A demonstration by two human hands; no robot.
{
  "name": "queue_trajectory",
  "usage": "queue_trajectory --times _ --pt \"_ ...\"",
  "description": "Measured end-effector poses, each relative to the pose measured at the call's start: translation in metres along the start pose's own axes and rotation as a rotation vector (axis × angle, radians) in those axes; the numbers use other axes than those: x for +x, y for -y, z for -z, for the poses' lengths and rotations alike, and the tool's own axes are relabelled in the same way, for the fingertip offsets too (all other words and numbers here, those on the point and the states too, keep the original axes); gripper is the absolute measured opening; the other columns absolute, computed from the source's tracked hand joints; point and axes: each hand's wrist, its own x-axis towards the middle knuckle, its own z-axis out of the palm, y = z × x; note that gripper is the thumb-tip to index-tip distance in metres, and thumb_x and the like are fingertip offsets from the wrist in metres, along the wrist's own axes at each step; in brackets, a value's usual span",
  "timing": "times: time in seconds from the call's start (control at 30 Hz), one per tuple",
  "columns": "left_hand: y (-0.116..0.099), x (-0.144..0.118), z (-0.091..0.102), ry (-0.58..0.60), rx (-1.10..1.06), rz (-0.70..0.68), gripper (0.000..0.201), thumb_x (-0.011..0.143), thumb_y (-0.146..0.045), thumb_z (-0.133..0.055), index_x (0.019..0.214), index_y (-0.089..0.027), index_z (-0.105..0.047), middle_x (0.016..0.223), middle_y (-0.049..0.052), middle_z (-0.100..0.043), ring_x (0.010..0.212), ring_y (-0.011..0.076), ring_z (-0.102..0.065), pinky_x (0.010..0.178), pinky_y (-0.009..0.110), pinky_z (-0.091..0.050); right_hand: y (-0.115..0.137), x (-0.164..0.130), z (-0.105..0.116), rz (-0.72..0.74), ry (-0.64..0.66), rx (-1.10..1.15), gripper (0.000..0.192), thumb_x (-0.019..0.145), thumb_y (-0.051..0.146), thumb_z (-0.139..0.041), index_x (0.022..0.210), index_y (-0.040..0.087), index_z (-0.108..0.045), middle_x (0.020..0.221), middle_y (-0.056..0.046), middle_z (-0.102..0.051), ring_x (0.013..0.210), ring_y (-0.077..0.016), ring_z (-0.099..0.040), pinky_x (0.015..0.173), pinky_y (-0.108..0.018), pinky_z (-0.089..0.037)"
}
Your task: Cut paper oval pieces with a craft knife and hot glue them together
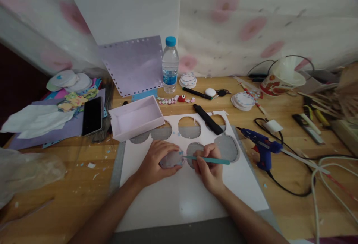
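My left hand (160,158) curves its thumb and fingers around the edge of a round greyish disc (171,159). Small blue bits show along the disc's right rim. Slim teal tweezers (214,160) are pinched in my right hand (209,167), their thin tip reaching left to that rim. Both hands rest over a white sheet (167,203) with several round holes cut in it. Beneath the sheet lies a grey mat (179,233). A black marker-like tool (208,119) lies across the sheet's upper part.
An open pale box (137,119) stands behind my left hand, near a water bottle (170,65). To the right lie a blue glue gun (261,145) and loose cables. A phone (92,115) sits on the left. Stacked paper discs (242,101) stand toward the back.
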Motion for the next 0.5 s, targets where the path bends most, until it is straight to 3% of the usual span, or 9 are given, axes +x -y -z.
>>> queue_trajectory --times 0.5 --pt "0.0021 -0.0018 0.0017 0.024 0.022 0.003 0.038 0.077 -0.036 -0.073 0.112 -0.025 -0.060 0.114 0.005 -0.070 0.106 0.0233 -0.060 0.096 0.039 -0.038 -0.0039 -0.0022 0.0009 0.075 0.066 -0.090 0.018 0.097 0.030 -0.045 0.087 0.027 -0.031 0.057 0.010 -0.037 0.043 -0.0091 -0.034 0.042 -0.021 -0.028"
